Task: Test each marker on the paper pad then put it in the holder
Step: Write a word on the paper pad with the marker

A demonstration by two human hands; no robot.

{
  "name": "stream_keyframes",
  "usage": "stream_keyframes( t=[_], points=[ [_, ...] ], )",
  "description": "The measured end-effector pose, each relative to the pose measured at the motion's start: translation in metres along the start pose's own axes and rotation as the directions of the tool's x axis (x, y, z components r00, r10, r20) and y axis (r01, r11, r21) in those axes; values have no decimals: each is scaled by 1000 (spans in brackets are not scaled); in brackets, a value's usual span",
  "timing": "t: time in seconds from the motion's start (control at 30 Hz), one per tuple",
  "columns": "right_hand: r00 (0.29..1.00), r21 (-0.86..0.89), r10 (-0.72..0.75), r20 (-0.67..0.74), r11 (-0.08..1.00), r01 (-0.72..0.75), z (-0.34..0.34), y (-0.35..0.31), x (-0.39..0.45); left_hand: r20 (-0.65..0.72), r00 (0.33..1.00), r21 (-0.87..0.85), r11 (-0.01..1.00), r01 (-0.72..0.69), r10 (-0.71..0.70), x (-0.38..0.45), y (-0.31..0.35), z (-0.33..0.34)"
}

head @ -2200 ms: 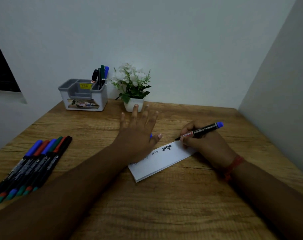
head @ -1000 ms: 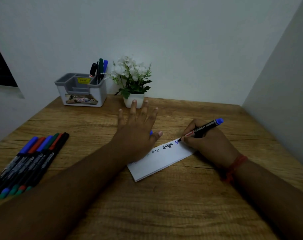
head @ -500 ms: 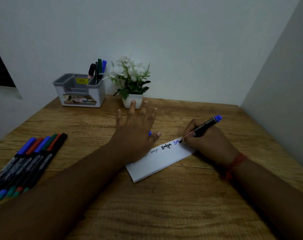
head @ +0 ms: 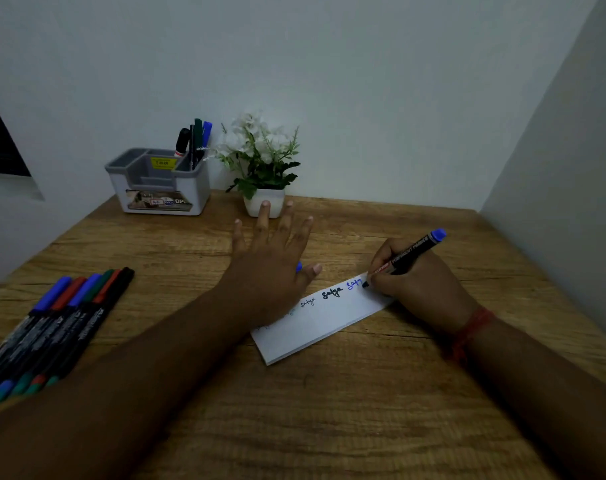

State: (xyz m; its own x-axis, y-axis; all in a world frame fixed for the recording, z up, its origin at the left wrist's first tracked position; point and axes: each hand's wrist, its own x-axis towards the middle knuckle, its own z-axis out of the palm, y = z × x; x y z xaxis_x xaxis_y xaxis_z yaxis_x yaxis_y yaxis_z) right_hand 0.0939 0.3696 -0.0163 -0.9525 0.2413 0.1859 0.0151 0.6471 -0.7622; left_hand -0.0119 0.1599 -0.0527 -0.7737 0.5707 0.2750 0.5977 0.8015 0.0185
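Right hand (head: pixel 419 278) fingers pinching blue-capped marker (head: pixel 407 256), tip on paper pad (head: pixel 315 327), left hand (head: pixel 270 268) fingers spread flat

We see both our forearms bare, with no sleeve in view on either side. Around our right wrist sits a red thread band (head: pixel 469 332), wound in several loose strands, a little frayed in look. Our left hand (head: pixel 270 268) and right hand (head: pixel 419 282) wear no rings that we can make out, and the fingernails are short and plain.
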Motion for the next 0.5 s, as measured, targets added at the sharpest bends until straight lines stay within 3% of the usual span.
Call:
stream_keyframes(
  t=[0.37, 0.5],
  points=[
    [998, -14, 34, -45, 999, -35, 2, 3, 3, 1, 1000, 0, 1000, 3, -3, -1, 2, -3],
    [977, 129, 67, -202, 991, -41, -1, 5, 4, -7, 1000, 2, 1000, 1, -1, -1, 0, 0]
  ],
)
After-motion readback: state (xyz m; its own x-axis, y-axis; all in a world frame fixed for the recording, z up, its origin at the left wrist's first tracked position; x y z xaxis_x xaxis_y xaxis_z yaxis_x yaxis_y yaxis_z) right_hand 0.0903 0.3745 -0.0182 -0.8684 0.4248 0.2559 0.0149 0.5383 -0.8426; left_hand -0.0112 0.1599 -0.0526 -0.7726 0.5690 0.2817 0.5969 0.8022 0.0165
